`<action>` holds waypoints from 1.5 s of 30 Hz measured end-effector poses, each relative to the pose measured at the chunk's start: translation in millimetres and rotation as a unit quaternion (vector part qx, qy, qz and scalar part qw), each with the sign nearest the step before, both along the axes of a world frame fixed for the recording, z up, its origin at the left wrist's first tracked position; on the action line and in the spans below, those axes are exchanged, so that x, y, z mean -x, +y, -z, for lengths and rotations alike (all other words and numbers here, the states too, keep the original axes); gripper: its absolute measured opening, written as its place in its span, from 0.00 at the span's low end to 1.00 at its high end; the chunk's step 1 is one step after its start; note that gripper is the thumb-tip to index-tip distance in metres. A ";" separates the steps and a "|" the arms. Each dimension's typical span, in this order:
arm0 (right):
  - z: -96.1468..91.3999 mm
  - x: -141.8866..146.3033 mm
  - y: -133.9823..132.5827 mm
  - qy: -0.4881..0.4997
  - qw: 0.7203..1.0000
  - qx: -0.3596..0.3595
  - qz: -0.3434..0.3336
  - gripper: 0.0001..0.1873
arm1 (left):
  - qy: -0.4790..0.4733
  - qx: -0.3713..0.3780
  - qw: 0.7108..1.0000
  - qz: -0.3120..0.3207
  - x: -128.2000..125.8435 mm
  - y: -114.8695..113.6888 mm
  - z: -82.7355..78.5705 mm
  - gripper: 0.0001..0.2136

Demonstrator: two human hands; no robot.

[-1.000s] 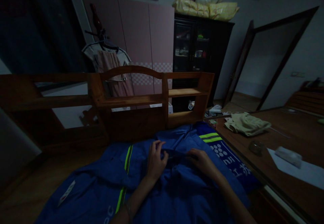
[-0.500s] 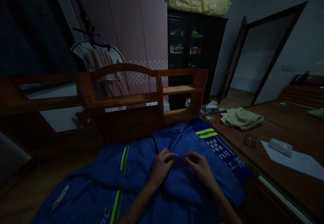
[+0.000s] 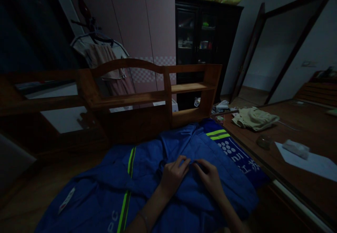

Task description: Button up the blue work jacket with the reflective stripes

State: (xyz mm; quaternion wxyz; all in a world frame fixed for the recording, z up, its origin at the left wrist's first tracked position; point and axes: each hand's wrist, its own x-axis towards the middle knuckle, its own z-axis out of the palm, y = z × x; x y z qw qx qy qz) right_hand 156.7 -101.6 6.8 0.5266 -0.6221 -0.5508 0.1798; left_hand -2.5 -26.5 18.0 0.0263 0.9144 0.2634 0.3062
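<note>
A blue work jacket [image 3: 147,176] with yellow-green reflective stripes lies spread flat on a wooden surface in front of me. My left hand [image 3: 172,176] and my right hand [image 3: 210,178] rest on its middle, fingertips almost touching. Both pinch a fold of the blue fabric near the front opening. White printed characters show on the jacket's right part [image 3: 242,162].
A wooden headboard with shelves [image 3: 158,96] stands just beyond the jacket. To the right a dark table [image 3: 297,183] holds a beige folded garment [image 3: 254,118], a small jar [image 3: 264,142], and white paper [image 3: 308,161]. A dark cabinet [image 3: 205,43] and an open doorway lie behind.
My hands came together at the jacket's middle and closed on the fabric. The view tilted slightly downward.
</note>
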 end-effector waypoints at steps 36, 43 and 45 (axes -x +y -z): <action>9.5 6.9 -0.9 -0.111 0.993 -0.026 -0.021 0.12 | 0.067 0.023 0.993 0.096 2.2 1.0 -11.4 0.08; -2.1 3.5 -1.4 -0.037 0.998 -0.030 -0.033 0.09 | -0.152 0.247 0.956 0.039 -9.8 -6.5 -5.6 0.09; -2.7 3.9 -2.4 -0.010 0.999 -0.015 -0.035 0.09 | -0.188 0.297 0.935 0.044 -10.5 -4.4 -5.8 0.09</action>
